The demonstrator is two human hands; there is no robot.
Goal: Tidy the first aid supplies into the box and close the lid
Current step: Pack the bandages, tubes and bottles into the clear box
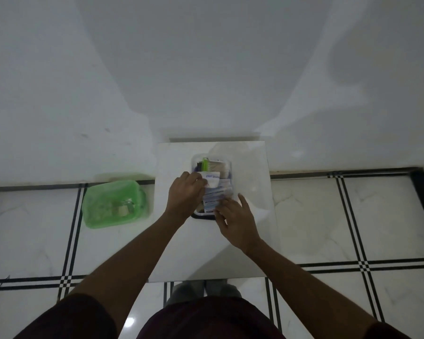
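Note:
A clear plastic box (227, 165) stands on a small white table (176, 157), filled with first aid supplies. A green-handled item (205, 164) and a beige roll (218, 166) lie at its far end. White and blue packets (214, 192) stick up out of the middle. My left hand (185, 193) grips the packets from the left, fingers curled on their top. My right hand (233, 220) holds the packets' near lower edge, thumb spread to the right over the box rim. A dark edge (201, 216) shows under the box's near end; no lid is clearly visible.
A green translucent tub (113, 204) with a few small items sits on the tiled floor left of the table. A white wall rises right behind the table. My feet are under the table's near edge.

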